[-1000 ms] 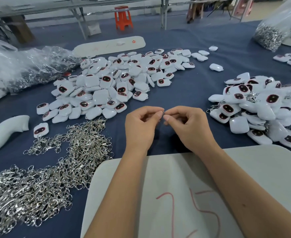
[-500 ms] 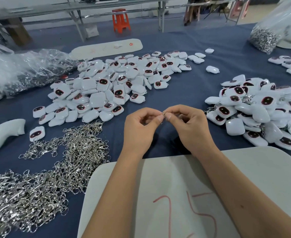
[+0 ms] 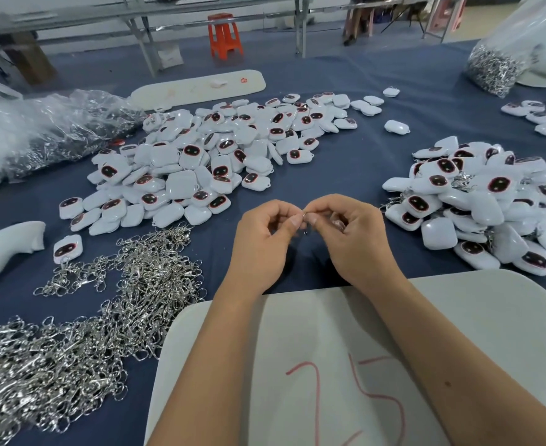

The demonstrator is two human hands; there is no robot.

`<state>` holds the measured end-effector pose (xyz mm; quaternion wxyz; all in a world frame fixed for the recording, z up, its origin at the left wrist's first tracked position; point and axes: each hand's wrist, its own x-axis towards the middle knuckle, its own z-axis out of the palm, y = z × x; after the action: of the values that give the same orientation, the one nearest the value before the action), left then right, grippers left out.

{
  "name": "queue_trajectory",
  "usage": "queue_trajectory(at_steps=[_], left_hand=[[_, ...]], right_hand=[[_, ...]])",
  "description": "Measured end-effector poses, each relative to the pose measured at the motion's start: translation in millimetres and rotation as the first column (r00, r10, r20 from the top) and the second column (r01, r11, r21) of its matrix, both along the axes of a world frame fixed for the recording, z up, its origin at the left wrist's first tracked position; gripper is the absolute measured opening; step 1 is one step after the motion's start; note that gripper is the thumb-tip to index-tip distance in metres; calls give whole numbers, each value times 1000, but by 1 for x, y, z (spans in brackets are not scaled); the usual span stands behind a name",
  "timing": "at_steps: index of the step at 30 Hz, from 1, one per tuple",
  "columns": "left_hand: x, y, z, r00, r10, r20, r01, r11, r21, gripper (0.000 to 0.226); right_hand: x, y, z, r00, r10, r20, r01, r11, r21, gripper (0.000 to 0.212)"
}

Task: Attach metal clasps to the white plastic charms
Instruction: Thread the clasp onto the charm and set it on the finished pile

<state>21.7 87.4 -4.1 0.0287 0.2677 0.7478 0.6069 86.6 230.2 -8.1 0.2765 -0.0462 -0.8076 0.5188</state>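
Observation:
My left hand (image 3: 262, 243) and my right hand (image 3: 355, 239) meet fingertip to fingertip above the blue cloth. Between them they pinch a small metal clasp (image 3: 305, 217); most of it is hidden by the fingers. Whether a charm sits inside either palm cannot be told. A big pile of white plastic charms (image 3: 207, 159) with dark red-rimmed faces lies beyond my hands to the left. Another pile of charms (image 3: 477, 201), some with clasps on them, lies at the right. A heap of loose silver clasps (image 3: 88, 323) spreads at the near left.
A white board (image 3: 458, 333) with red marks lies under my forearms. Clear plastic bags (image 3: 40, 130) sit at the far left, a bag of clasps (image 3: 493, 69) at the far right. A long white tray (image 3: 200, 86) lies behind the charms, a white curved part (image 3: 4, 246) at the left edge.
My hands stayed together at the same spot; the fingertips have closed tighter on the clasp. The view shifted slightly.

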Motion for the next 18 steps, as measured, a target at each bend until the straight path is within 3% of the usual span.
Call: queue_trajectory(at_steps=[4,11,18], left_hand=[[-1,0,-3,997,32,-71,-36,998,-50,18],[-3,-1,-3,1000,-20,6,20,999,31,22],[-2,-2,-1,999,-5,-33,4,1000,-9,20]], right_hand=[[2,-2,2,998,-46,-35,51,988,149,15],[2,-3,3,998,-59,-20,61,995,73,12],[1,-2,3,998,-48,-37,52,993,109,14]])
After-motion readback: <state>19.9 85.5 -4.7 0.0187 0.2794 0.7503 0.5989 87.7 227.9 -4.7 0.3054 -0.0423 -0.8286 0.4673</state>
